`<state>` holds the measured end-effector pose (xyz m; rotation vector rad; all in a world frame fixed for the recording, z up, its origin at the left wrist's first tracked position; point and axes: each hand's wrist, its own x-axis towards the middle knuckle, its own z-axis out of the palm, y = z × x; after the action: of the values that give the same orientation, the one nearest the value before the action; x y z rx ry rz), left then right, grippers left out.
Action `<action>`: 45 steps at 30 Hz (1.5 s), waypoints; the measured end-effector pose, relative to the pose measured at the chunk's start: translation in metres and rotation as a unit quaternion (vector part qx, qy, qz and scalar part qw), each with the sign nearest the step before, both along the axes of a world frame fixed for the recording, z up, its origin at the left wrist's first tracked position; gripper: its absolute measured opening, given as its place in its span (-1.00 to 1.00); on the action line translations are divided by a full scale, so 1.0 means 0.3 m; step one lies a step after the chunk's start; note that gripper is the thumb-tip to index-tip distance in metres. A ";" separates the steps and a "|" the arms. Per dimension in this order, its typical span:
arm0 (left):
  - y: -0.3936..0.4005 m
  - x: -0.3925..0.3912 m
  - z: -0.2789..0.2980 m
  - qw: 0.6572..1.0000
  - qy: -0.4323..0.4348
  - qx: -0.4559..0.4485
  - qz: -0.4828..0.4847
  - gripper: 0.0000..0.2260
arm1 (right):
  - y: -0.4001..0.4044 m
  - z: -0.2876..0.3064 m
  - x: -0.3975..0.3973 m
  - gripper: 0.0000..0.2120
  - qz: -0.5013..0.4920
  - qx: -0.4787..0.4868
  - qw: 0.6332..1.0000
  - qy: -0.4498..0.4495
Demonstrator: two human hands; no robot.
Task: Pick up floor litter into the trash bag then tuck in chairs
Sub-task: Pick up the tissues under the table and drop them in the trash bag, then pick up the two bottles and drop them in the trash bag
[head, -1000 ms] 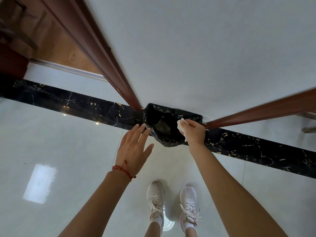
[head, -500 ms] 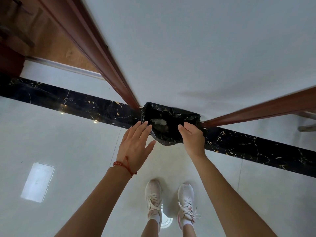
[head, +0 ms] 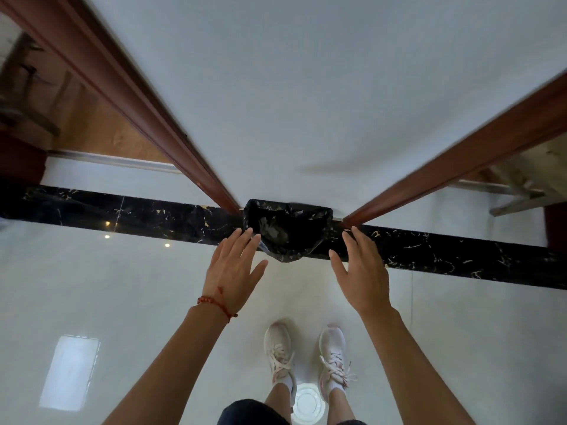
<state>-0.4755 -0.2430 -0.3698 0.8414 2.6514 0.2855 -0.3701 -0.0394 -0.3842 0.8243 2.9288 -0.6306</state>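
Both hands are hovering with fingers straight and spread, holding nothing: the left hand (head: 234,269), the one wearing the red bead bracelet (head: 214,303), is just touching or almost touching the near-left rim of the black trash bag (head: 288,230), hard to call which, and the right hand (head: 362,271) is sitting just beside the bag's right side, apart from it. So I'm reading this as the litter part of the job, with the hands empty at the bag. The bag is standing open on the floor against the base of the white wall (head: 306,87), right where the dark marble floor strip (head: 122,210) is running past, between two reddish wood door frames (head: 147,111). Inside the bag it's mostly dark; there's a pale greyish patch that could be a scrap of litter or just a shiny fold, can't tell. The white sneakers (head: 277,348) are planted on glossy pale tile (head: 92,302). No litter or chairs are showing here, so I'd guess the next move is turning away to look for more scraps or heading to the chairs.
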 end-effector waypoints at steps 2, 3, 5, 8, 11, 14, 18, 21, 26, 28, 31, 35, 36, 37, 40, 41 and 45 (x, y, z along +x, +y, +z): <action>0.010 0.015 0.056 1.000 0.001 -0.006 -0.010 -0.52 | -0.004 0.063 0.037 -0.56 -0.010 0.004 1.000 0.001; 0.019 0.024 0.087 1.000 -0.002 -0.008 -0.014 -0.51 | -0.007 0.096 0.057 -0.56 -0.015 0.007 1.000 0.000; 0.042 0.043 0.145 1.000 0.002 -0.007 -0.025 -0.50 | -0.007 0.158 0.097 -0.56 -0.028 0.014 1.000 0.004; 0.081 0.082 0.234 0.999 0.004 0.003 -0.042 -0.49 | 0.001 0.248 0.166 -0.52 -0.052 0.016 0.999 0.005; 0.128 0.123 0.317 0.997 0.020 0.009 -0.079 -0.49 | 0.022 0.331 0.245 -0.51 -0.079 0.018 0.996 0.028; 0.183 0.172 0.380 0.994 0.025 0.017 -0.107 -0.49 | 0.057 0.401 0.339 -0.52 -0.102 0.035 0.993 0.045; 0.257 0.269 0.461 0.990 0.011 0.000 -0.141 -0.37 | 0.107 0.482 0.496 -0.51 -0.151 0.047 0.987 0.038; 0.324 0.342 0.521 0.985 0.008 0.000 -0.174 -0.35 | 0.137 0.550 0.623 -0.51 -0.191 0.059 0.979 0.044; 0.445 0.467 0.637 0.976 0.027 0.035 -0.212 -0.43 | 0.175 0.660 0.816 -0.41 -0.260 0.068 0.962 0.047; 0.494 0.528 0.684 0.970 0.034 0.040 -0.238 -0.44 | 0.182 0.695 0.893 -0.36 -0.286 0.070 0.954 0.050; 0.569 0.624 0.745 0.955 0.029 0.042 -0.292 -0.40 | 0.185 0.751 1.006 -0.46 -0.332 0.077 0.939 0.044; 0.670 0.755 0.799 0.935 0.023 0.060 -0.349 -0.38 | 0.181 0.807 1.171 -0.42 -0.376 0.089 0.922 0.019; 0.693 0.791 0.813 0.929 0.023 0.062 -0.365 -0.38 | 0.178 0.816 1.214 -0.44 -0.389 0.091 0.917 0.012; 0.714 0.824 0.826 0.922 0.024 0.061 -0.381 -0.38 | 0.173 0.824 1.255 -0.46 -0.403 0.093 0.911 0.006; 0.771 0.921 0.873 0.902 0.028 0.057 -0.427 -0.35 | 0.149 0.857 1.373 -0.49 -0.442 0.099 0.892 -0.016; 0.791 0.952 0.884 0.894 0.028 0.059 -0.443 -0.34 | 0.140 0.869 1.409 -0.51 -0.456 0.100 0.884 -0.024; 0.867 1.072 0.924 0.861 0.035 0.064 -0.504 -0.31 | 0.100 0.904 1.537 -0.59 -0.518 0.098 0.849 -0.027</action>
<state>-0.1540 0.0171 -0.0927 2.1306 1.8817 0.1413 0.0909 -0.0095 -0.1131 2.4048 2.2789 -0.2733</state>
